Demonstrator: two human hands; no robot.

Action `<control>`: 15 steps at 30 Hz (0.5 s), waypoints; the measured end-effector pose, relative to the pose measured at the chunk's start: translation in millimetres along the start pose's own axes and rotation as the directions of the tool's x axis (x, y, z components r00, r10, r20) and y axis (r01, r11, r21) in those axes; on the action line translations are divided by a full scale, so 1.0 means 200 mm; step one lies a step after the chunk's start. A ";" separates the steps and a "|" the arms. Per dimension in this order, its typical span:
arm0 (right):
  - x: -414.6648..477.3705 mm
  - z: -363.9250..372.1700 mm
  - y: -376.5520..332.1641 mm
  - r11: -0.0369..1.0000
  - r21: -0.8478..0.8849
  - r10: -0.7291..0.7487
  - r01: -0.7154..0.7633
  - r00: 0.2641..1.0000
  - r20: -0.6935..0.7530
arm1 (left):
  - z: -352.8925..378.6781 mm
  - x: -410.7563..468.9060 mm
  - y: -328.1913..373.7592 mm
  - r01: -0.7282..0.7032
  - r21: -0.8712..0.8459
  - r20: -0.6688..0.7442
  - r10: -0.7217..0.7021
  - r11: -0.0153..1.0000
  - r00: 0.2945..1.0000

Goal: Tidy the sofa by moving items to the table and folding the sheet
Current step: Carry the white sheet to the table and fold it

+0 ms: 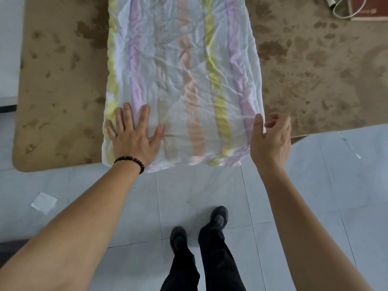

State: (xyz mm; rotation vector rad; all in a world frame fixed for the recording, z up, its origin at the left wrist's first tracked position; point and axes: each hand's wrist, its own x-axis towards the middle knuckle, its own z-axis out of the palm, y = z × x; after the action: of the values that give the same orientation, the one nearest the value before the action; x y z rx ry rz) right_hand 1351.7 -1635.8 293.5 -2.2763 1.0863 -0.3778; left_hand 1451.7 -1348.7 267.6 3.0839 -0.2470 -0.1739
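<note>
While flat on sheet [180, 80], left hand [132, 135].

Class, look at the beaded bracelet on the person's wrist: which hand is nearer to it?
Left. The left hand lies flat on the striped sheet, with the bracelet on its own wrist. The right hand hangs loosely curled at the sheet's right edge, well apart from it.

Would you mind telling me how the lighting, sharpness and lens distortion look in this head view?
Head view: soft, even light with only faint shadows; the sheet looks pale and a bit washed out; the wide lens bows the table edges and stretches the forearms; the left hand pressing the sheet is fairly sharp, the right hand at its edge slightly soft.
</note>
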 end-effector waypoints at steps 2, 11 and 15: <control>0.01 0.00 0.02 0.999 -0.029 0.042 -0.040 0.996 0.072 | 0.00 0.00 0.00 0.000 -0.004 -0.006 0.000 1.000 1.000; -0.07 -0.03 0.10 0.988 0.061 0.148 -0.144 0.987 -0.058 | -0.01 -0.04 -0.01 -0.063 -0.127 -0.072 0.054 0.990 0.996; -0.29 0.05 0.29 0.958 0.230 0.161 -0.173 0.984 0.072 | 0.08 -0.32 -0.08 -0.193 -0.320 -0.441 0.034 0.928 0.897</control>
State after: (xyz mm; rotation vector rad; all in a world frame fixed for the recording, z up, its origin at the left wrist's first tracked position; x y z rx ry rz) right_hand 1284.5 -1614.9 249.3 -1.9598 1.1334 -0.3553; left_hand 1389.2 -1323.4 257.8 2.6425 -0.3329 0.4175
